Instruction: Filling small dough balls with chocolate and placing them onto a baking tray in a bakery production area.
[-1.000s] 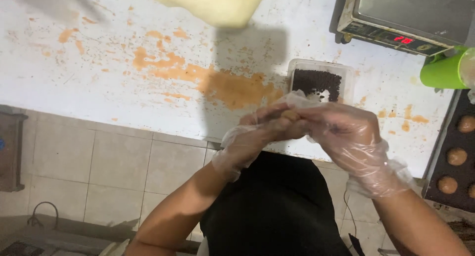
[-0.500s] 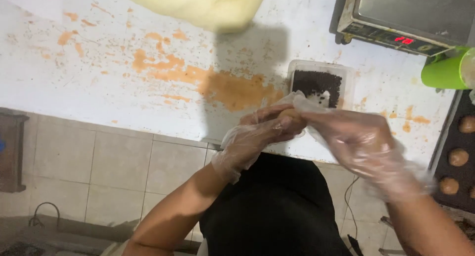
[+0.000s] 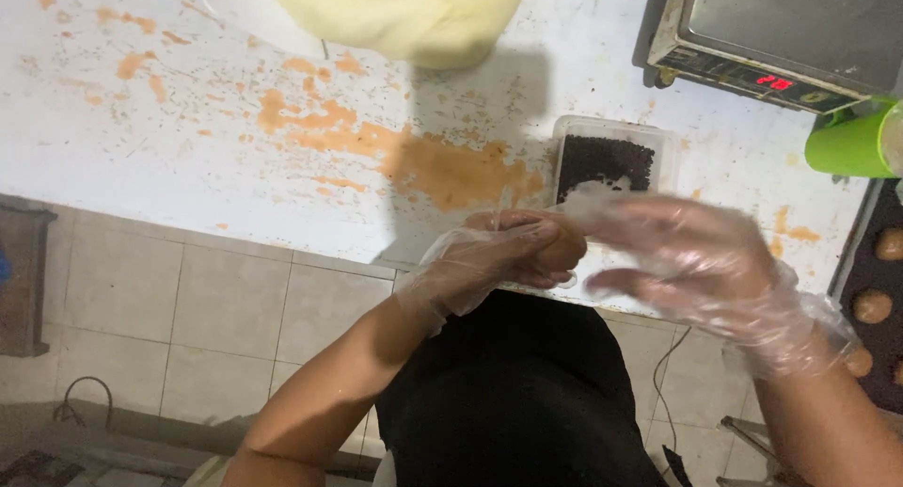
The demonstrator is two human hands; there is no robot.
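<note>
A person in a black top works at a white, orange-stained table (image 3: 188, 158), both hands in loose clear plastic gloves. The left hand (image 3: 499, 261) is cupped at the near edge of the table, its fingers curled around a small brown dough ball (image 3: 564, 250) that shows between the fingertips. The right hand (image 3: 696, 261) is just to the right of the ball, blurred, its fingers spread and open with the palm turned toward the ball; whether it touches the dough cannot be told.

Just beyond the hands, on the table, sits a clear plastic tub (image 3: 658, 148) filled with dark chocolate chips (image 3: 602, 162), some of its contents pale near the close edge. At the far edge of the table lies a large mound of pale yellow dough (image 3: 404, 16), partly cut off by the frame. At the far right stands a metal digital scale (image 3: 781, 35) with a red lit display, and beside it, to the right, a bright green cup (image 3: 851, 146).

Along the right edge, a dark baking tray (image 3: 879, 261) holds several rounded brown dough balls (image 3: 873, 306). Below the table's near edge, pale floor tiles (image 3: 188, 318) are visible, with a dark cable (image 3: 85, 402) lying at the lower left.
</note>
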